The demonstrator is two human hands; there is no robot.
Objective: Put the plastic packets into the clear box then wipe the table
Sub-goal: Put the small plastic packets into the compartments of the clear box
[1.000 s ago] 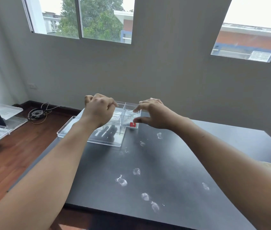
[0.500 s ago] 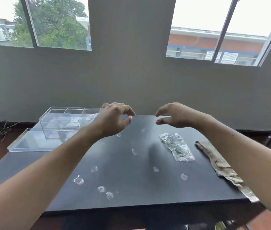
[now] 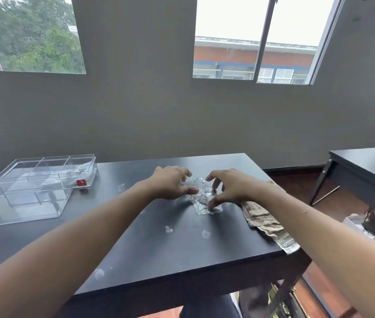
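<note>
A clear plastic packet (image 3: 201,198) lies near the middle of the black table (image 3: 159,253). My left hand (image 3: 170,182) pinches its far left edge, which is lifted off the table. My right hand (image 3: 230,187) presses thumb and fingers on the packet's near right part. The clear box (image 3: 44,173) with dividers stands at the table's far left, with a crumpled packet (image 3: 82,168) in its right compartment. Its clear lid (image 3: 19,207) lies flat in front of it.
Several water drops (image 3: 168,229) dot the table top. A beige patterned cloth (image 3: 267,223) lies along the right edge, partly hanging over. A second dark table (image 3: 365,166) stands to the right, and a grey wall with windows runs behind.
My view swung right from the box to the table's middle. Both hands left the box, crossed over and came down on the packet, which now has its far edge lifted.
</note>
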